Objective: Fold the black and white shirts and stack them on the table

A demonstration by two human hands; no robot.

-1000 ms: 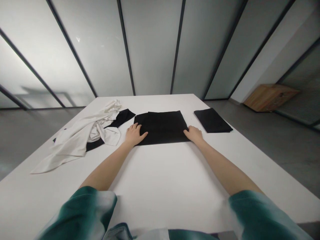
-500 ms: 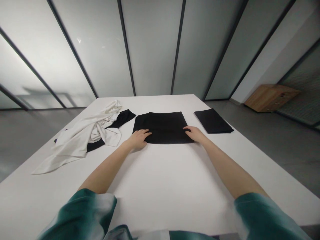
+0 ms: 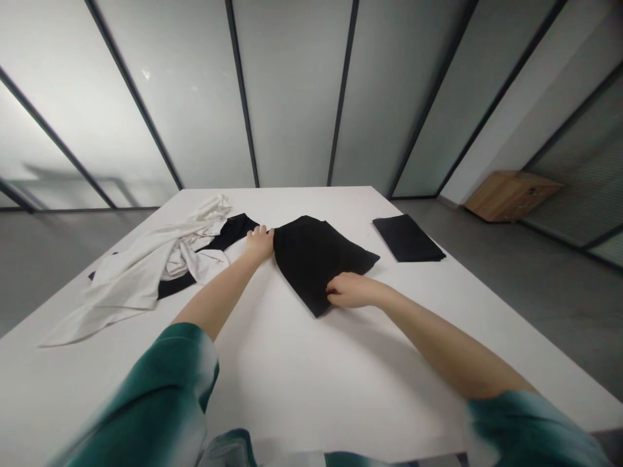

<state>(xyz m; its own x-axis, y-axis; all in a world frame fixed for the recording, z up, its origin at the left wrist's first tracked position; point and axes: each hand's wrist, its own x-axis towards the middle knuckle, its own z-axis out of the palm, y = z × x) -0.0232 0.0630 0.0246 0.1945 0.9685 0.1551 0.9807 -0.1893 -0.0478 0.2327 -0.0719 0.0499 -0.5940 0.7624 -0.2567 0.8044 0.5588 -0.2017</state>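
A folded black cloth garment (image 3: pixel 314 256) lies turned at an angle on the white table, one corner pointing towards me. My left hand (image 3: pixel 260 241) is closed on its far left corner. At the near right edge, my right hand (image 3: pixel 353 289) pinches the fabric close to the front corner. Both thumbs are partly hidden. Which kind of garment it is cannot be made out.
To the left lies a crumpled heap of white cloth (image 3: pixel 141 266) with black cloth (image 3: pixel 233 228) partly under it. A neatly folded black stack (image 3: pixel 409 238) sits near the right edge of the white table (image 3: pixel 272 376). Frosted glass panels stand behind.
The black garment has turned from square-on to slanted. My left hand has moved away from me to its far left corner; my right hand has come nearer and leftwards. Both hands now grip.
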